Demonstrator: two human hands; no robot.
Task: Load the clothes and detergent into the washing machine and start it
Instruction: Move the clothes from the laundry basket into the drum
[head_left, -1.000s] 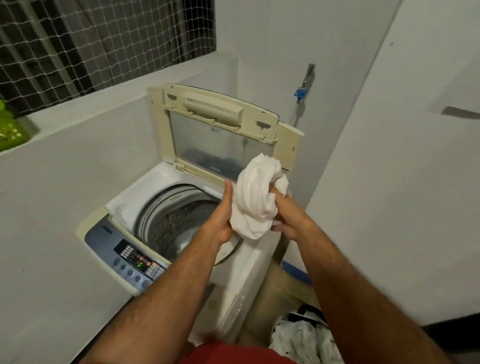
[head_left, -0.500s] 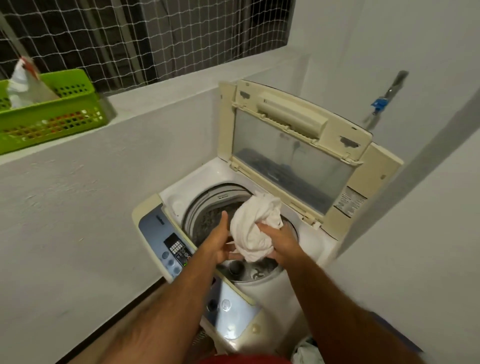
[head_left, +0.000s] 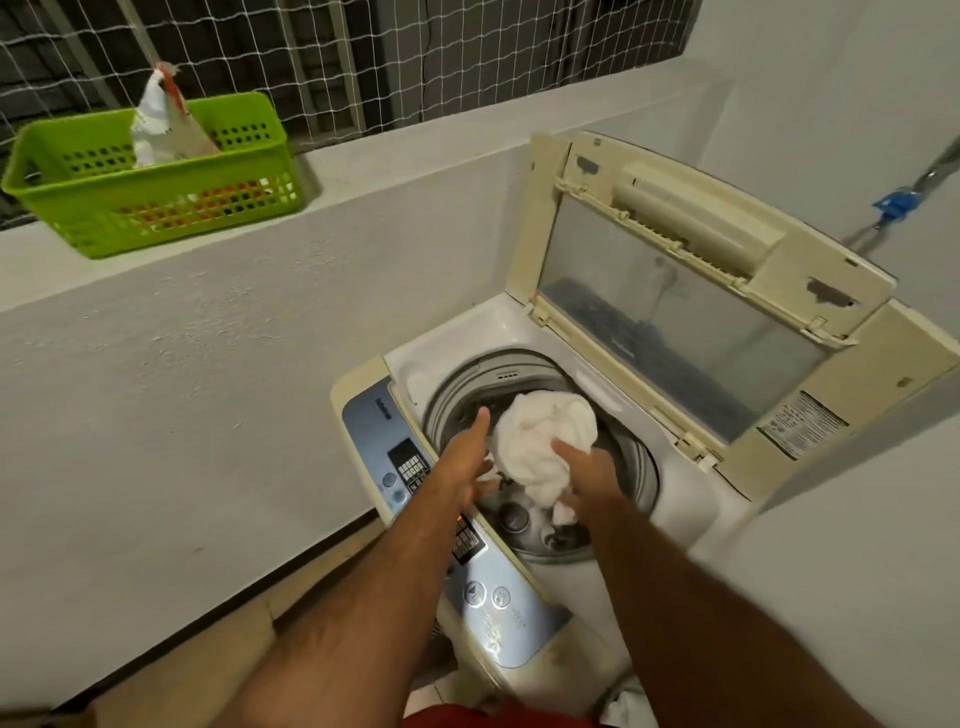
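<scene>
A top-loading washing machine (head_left: 693, 525) stands with its lid (head_left: 727, 234) raised and its drum (head_left: 524, 525) exposed. A bunched white garment (head_left: 540, 441) hangs just over the drum opening. My right hand (head_left: 589, 475) grips it from the right, thumb on top and fingers underneath. To the left of the garment, my left hand (head_left: 467, 462) is spread with straight fingers, touching it at most lightly. On the ledge at upper left, a white pouch (head_left: 161, 124), probably detergent, stands in a green basket (head_left: 156, 208).
The blue control panel (head_left: 493, 597) runs along the machine's near edge under my left forearm. More pale clothes (head_left: 626, 704) lie at the bottom right. Grey walls close in on the left and right, and netting covers the window above the ledge.
Both hands have carried the white garment down from in front of the lid to the drum opening. My left hand has come off it and spread. The view has swung left, showing the basket.
</scene>
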